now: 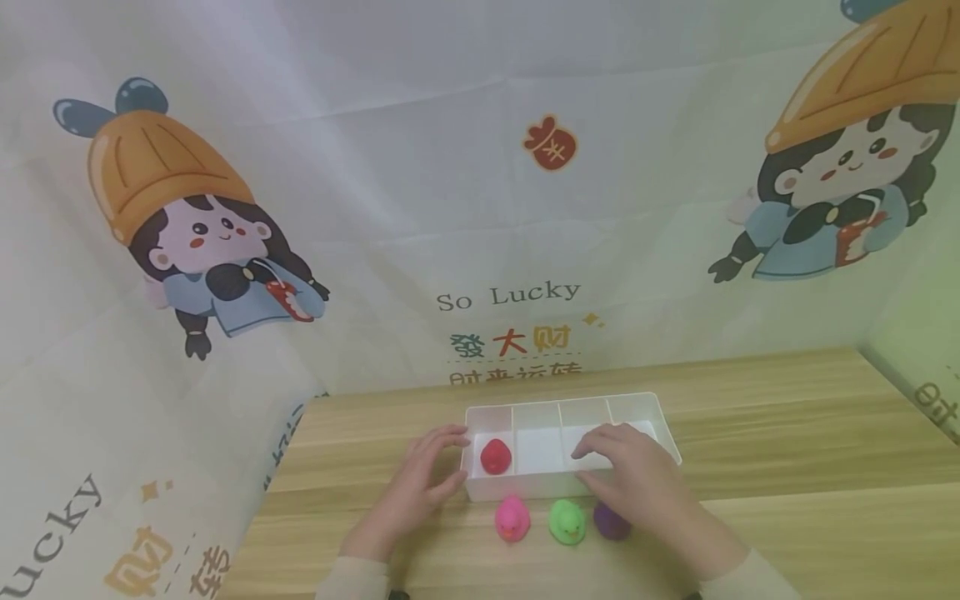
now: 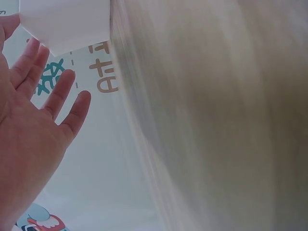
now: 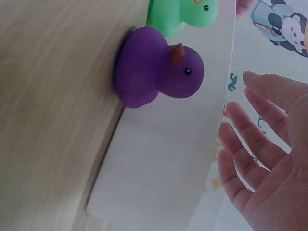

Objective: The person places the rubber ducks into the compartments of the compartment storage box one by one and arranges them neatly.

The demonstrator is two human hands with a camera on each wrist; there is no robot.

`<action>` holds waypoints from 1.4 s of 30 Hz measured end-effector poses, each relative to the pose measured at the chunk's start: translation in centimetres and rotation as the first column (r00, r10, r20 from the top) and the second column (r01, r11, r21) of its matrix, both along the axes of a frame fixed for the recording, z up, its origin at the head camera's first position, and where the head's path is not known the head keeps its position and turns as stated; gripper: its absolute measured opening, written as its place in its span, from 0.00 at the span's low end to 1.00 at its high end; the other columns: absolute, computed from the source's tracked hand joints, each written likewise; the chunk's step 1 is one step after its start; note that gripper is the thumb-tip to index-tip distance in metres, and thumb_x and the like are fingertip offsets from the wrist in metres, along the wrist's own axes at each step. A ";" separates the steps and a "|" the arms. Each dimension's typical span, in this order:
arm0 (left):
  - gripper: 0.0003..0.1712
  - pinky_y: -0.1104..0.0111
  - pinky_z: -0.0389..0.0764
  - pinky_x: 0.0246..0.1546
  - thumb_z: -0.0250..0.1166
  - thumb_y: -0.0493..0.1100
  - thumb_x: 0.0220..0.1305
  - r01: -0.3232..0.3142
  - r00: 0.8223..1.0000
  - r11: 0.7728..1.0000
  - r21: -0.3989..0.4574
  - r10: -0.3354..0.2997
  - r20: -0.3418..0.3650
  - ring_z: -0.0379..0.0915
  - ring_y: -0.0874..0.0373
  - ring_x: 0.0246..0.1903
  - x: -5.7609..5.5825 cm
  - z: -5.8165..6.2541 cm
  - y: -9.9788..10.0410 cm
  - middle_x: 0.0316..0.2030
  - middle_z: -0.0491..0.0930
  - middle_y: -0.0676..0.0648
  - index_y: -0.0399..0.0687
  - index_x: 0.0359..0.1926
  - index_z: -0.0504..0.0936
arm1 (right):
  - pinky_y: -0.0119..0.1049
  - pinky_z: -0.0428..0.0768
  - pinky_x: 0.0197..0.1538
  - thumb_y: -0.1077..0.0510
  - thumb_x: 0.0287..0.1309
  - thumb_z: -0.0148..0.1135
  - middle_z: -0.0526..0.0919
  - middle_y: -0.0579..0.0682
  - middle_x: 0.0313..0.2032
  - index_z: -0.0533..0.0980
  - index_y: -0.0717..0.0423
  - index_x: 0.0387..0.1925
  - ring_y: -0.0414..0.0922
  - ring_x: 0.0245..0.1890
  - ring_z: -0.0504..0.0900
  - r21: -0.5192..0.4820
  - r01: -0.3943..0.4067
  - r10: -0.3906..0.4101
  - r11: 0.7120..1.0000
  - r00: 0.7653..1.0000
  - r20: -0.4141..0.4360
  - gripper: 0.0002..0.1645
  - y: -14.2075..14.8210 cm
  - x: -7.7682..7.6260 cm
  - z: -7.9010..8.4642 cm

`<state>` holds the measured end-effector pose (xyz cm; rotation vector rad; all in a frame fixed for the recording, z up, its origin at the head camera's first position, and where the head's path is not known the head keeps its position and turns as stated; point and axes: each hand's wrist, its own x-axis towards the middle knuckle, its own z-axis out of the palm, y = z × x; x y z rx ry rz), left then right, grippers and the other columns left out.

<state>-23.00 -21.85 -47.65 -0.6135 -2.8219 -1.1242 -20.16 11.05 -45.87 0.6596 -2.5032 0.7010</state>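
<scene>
White divided tray, four compartments, sits on the wooden table with one red duck in the leftmost cell. Left hand rests open-fingered at its left end; right hand lies flat over the right cells, holding nothing. Three ducks line up just in front: pink duck, green duck, purple duck.

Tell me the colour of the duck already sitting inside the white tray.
Red. The duck sits in the leftmost compartment of the tray; the head view shows it best.
</scene>
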 end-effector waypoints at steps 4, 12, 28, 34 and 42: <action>0.25 0.42 0.58 0.78 0.68 0.38 0.68 0.002 1.000 1.000 0.001 -0.002 0.006 0.57 0.44 0.76 0.1 0.0 0.0 0.74 0.68 0.47 0.49 0.64 0.76 | 0.41 0.87 0.47 0.56 0.45 0.82 0.89 0.37 0.41 0.84 0.42 0.36 0.42 0.43 0.86 -0.001 -0.013 0.013 1.000 1.000 -0.018 0.15 0.5 0.2 -0.2; 0.25 0.42 0.58 0.78 0.69 0.40 0.68 -0.002 1.000 1.000 0.007 0.002 0.009 0.58 0.45 0.76 0.1 0.0 0.0 0.74 0.68 0.48 0.50 0.64 0.76 | 0.39 0.86 0.46 0.56 0.46 0.81 0.88 0.36 0.41 0.84 0.40 0.36 0.40 0.42 0.84 0.018 -0.033 0.034 0.999 0.999 -0.036 0.16 1.2 0.8 0.0; 0.25 0.41 0.59 0.78 0.68 0.37 0.68 -0.001 1.000 1.000 0.002 0.001 -0.001 0.58 0.44 0.76 0.1 -0.2 0.1 0.74 0.68 0.46 0.48 0.64 0.77 | 0.36 0.86 0.44 0.57 0.44 0.82 0.88 0.36 0.40 0.83 0.40 0.33 0.38 0.41 0.83 0.028 -0.025 0.025 0.999 1.000 -0.008 0.16 1.8 1.7 -0.2; 0.25 0.41 0.59 0.78 0.69 0.37 0.67 -0.001 1.000 1.000 0.012 0.001 -0.002 0.58 0.43 0.76 0.2 0.0 0.1 0.73 0.69 0.46 0.48 0.64 0.76 | 0.36 0.86 0.44 0.55 0.43 0.83 0.88 0.36 0.40 0.83 0.40 0.34 0.38 0.41 0.83 0.051 -0.029 0.030 0.998 1.000 0.000 0.16 2.1 2.1 0.0; 0.26 0.43 0.59 0.78 0.69 0.37 0.67 0.002 1.000 1.000 0.009 -0.002 -0.007 0.58 0.45 0.76 0.0 -0.2 0.0 0.73 0.69 0.48 0.50 0.64 0.76 | 0.37 0.87 0.43 0.54 0.47 0.81 0.87 0.35 0.40 0.84 0.40 0.35 0.37 0.40 0.84 0.074 -0.041 0.036 0.996 0.998 0.056 0.14 2.4 2.7 0.0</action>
